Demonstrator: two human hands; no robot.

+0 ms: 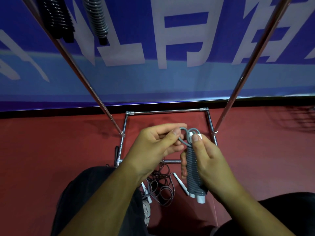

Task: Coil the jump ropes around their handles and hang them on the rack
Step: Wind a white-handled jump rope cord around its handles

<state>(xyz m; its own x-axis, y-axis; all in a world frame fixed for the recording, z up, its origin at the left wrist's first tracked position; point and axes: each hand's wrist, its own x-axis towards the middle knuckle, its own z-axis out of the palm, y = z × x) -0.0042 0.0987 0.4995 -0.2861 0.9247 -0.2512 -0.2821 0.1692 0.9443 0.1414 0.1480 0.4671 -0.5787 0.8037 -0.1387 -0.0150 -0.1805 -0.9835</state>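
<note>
1. The right hand (209, 160) wraps round the grey jump rope (193, 167), held in the air in front of the person and above the rack's base. The thumb presses near the top of the bundle and the fingers curl round its far side.
2. The cord is wound in tight turns round the paired white handles (200, 199), whose ends poke out at the bottom.
3. The left hand (153, 145) pinches the last free cord loop (184, 133) between thumb and forefinger, just beside the top of the bundle.
4. Judging by the look, the cord is light, rubbery and springy, so the turns will likely slacken if the thumb lets go. The handles are stiff, and gripping over the coils keeps the whole thing together.
5. The step in hand seems to be tucking or locking that end loop, which may also serve for hanging.
6. The chrome rack (167, 111) stands on the red floor (51, 142) before a blue banner (170, 79). A black coiled rope (58, 17) and a grey coiled rope (97, 17) already hang at upper left.
7. A dark jump rope (163, 184) lies loose and tangled on the floor beneath the hands, not yet coiled.
</note>
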